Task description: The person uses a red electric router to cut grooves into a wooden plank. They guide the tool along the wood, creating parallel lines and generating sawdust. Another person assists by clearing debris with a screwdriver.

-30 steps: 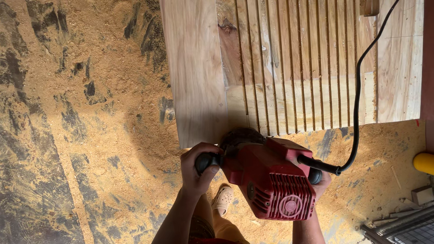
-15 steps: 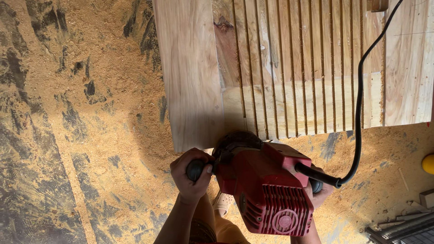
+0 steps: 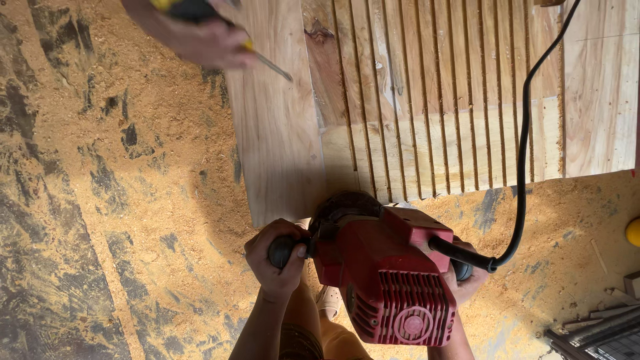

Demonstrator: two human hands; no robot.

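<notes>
Newly arrived screwdriver-holding hand (image 3: 200,37); both hands (image 3: 277,257) clamp red ribbed saw (image 3: 387,280) at grooved plank (image 3: 427,100).

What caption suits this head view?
Left hand and right hand grip a red power tool at the grooved wooden panel's edge.

Floor (image 3: 113,220) thick with tan sawdust; dark bare patches show through at left and along the lower left. Sawdust also covers the ground at right, below the boards. Metal bars (image 3: 593,330) lie in the bottom right corner. Yellow object (image 3: 633,232) at the right edge, cut off. Light bright and even, soft shadows.
</notes>
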